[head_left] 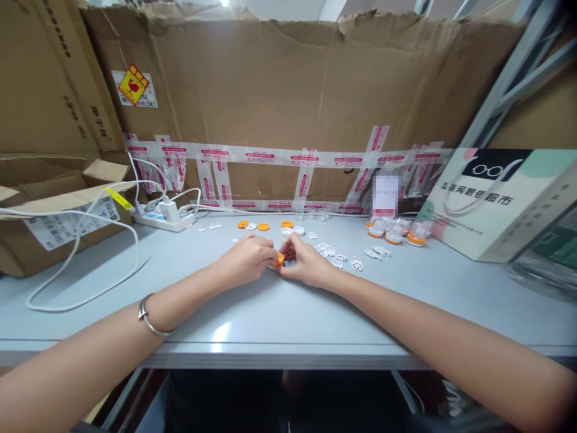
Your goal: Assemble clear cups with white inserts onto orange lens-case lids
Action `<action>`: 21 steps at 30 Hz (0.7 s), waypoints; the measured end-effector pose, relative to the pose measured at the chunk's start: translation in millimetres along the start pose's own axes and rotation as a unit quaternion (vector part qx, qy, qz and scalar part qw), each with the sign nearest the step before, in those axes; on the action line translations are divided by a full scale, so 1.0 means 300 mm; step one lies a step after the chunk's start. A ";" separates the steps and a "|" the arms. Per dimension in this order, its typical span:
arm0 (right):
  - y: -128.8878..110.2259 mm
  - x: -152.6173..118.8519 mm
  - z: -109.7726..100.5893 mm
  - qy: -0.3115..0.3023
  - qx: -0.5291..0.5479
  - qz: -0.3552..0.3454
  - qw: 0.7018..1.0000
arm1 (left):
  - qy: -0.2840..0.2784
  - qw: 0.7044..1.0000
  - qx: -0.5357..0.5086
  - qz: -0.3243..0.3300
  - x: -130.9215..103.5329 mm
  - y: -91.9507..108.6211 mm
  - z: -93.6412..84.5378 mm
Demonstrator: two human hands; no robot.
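Both hands meet at the middle of the grey table, around a small round orange piece. My left hand is closed on its left side, with bent fingers. From the right, my right hand pinches the same piece between thumb and fingers. Part of the piece is hidden by the fingers. Behind the hands lie orange rings and white rings. Flat white openwork parts are scattered just right of my right hand.
A power strip with looping white cables and an open carton are at the left. Clear-and-orange assemblies stand back right, near a printed box. Clear round parts line the back beside a large cardboard sheet.
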State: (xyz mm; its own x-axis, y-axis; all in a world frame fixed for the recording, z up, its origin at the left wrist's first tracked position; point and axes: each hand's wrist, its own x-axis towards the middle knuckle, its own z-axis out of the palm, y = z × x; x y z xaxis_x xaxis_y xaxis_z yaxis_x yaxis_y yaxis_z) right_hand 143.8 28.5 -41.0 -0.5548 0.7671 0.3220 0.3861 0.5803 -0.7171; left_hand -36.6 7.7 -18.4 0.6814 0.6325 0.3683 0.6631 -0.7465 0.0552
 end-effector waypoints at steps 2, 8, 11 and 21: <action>-0.004 -0.002 0.001 0.002 -0.015 -0.002 1.000 | -0.001 1.000 0.000 0.015 0.003 -0.002 -0.003; 0.000 0.004 -0.003 -0.011 -0.014 -0.013 1.000 | -0.013 0.994 -0.083 0.075 0.015 -0.043 -0.017; 0.004 0.005 -0.002 -0.010 -0.010 -0.017 1.000 | -0.024 0.989 -0.129 0.074 0.016 -0.066 -0.017; -0.005 0.013 -0.016 -0.033 0.015 -0.005 0.999 | -0.024 0.986 -0.159 0.054 0.003 -0.071 -0.013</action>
State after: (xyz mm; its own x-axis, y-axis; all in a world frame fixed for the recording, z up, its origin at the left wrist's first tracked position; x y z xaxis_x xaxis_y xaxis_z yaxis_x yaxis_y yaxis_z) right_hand 144.6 31.9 -35.5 -0.6057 0.7416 0.2882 0.3586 0.5778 -0.7331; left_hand -51.3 23.4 -15.5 0.7614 0.5497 0.3436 0.4611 -0.8318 0.3090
